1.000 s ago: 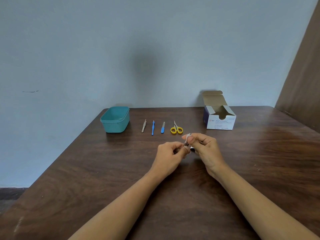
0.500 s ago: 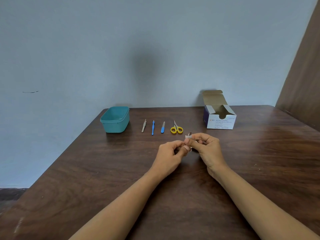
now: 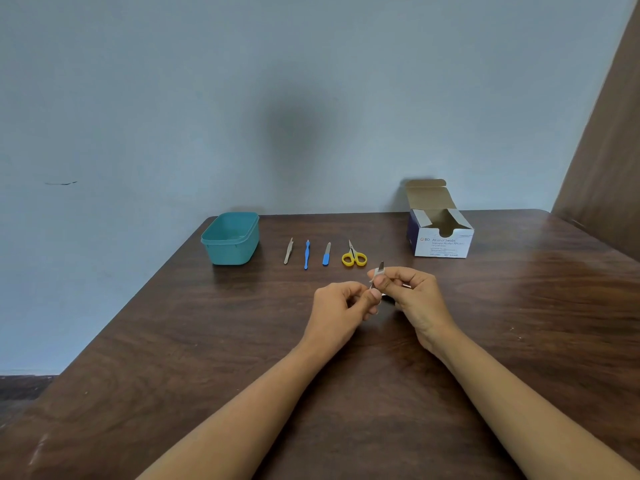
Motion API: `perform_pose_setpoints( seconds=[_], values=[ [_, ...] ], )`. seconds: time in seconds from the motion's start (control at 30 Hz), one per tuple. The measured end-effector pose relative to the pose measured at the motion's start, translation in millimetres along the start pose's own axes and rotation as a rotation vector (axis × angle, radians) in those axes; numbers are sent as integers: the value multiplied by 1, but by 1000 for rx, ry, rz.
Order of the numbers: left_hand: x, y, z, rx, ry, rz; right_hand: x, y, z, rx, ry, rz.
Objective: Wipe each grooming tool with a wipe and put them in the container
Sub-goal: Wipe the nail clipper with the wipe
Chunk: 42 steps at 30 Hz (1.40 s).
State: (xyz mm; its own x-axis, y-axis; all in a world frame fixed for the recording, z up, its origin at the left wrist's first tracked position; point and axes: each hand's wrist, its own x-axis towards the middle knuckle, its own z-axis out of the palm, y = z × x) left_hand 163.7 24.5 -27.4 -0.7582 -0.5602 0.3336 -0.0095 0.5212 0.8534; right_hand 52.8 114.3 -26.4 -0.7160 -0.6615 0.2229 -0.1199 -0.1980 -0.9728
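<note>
Both hands meet above the middle of the table. My left hand (image 3: 341, 304) pinches the lower end of a small metal grooming tool (image 3: 380, 266). My right hand (image 3: 412, 296) presses a white wipe (image 3: 375, 276) around the tool's shaft; only the tool's tip sticks out above the fingers. Behind the hands lie, in a row, metal tweezers (image 3: 288, 251), a blue thin tool (image 3: 307, 253), a blue-handled file (image 3: 326, 254) and yellow-handled scissors (image 3: 353, 257). A teal container (image 3: 231, 238) stands open at the row's left end.
An open white box of alcohol swabs (image 3: 441, 233) stands at the back right of the dark wooden table (image 3: 173, 341). A pale wall runs behind the table and a brown panel rises at the far right.
My right fingers have slid the wipe along the tool, so its metal tip now shows above them. The hands stay in the same spot.
</note>
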Motion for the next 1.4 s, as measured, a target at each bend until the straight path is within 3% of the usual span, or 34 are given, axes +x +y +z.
perform_pose_setpoints(
  seconds=[0.43, 0.77, 1.17, 1.4],
  values=[
    [-1, -3, 0, 119, -60, 41, 0, 0, -2, -141, 118, -97],
    [1, 0, -1, 104, -36, 29, -5, -8, 4, 46, -5, 50],
    [-2, 4, 0, 122, -69, 42, -3, -9, 3, 107, 140, 54],
    [-2, 5, 0, 109, -48, 52, -2, -10, 1, 173, 95, 88]
  ],
)
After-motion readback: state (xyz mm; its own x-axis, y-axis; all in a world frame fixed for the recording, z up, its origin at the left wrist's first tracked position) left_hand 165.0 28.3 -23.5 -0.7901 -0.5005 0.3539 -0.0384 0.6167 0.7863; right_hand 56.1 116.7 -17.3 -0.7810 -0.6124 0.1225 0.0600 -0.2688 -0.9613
